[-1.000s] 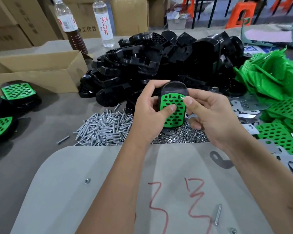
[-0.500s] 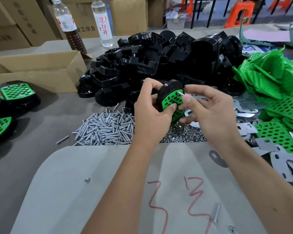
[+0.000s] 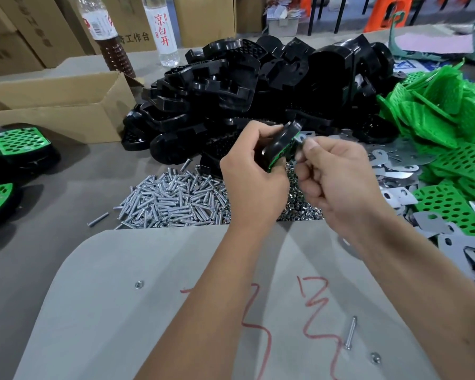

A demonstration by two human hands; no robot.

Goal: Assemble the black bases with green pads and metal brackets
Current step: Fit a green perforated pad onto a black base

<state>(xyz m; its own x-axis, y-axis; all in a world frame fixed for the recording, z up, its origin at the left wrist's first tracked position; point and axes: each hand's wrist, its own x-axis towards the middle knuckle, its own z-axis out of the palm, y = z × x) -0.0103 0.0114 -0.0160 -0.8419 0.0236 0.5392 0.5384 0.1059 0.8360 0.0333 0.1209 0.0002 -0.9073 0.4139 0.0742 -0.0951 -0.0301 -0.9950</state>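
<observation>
Bracket fitting under way on one base, held above the screws.

We find the left hand [image 3: 254,174] curled round a base [image 3: 279,148], edge-on, pad [image 3: 285,152] facing right. The right hand [image 3: 337,176] pinches a bracket [image 3: 302,138] against its upper end. We judge the base light and rigid, best gripped by its rim; the bracket is thin, stiff, probably slippery, so pinch it by the flat faces.
</observation>
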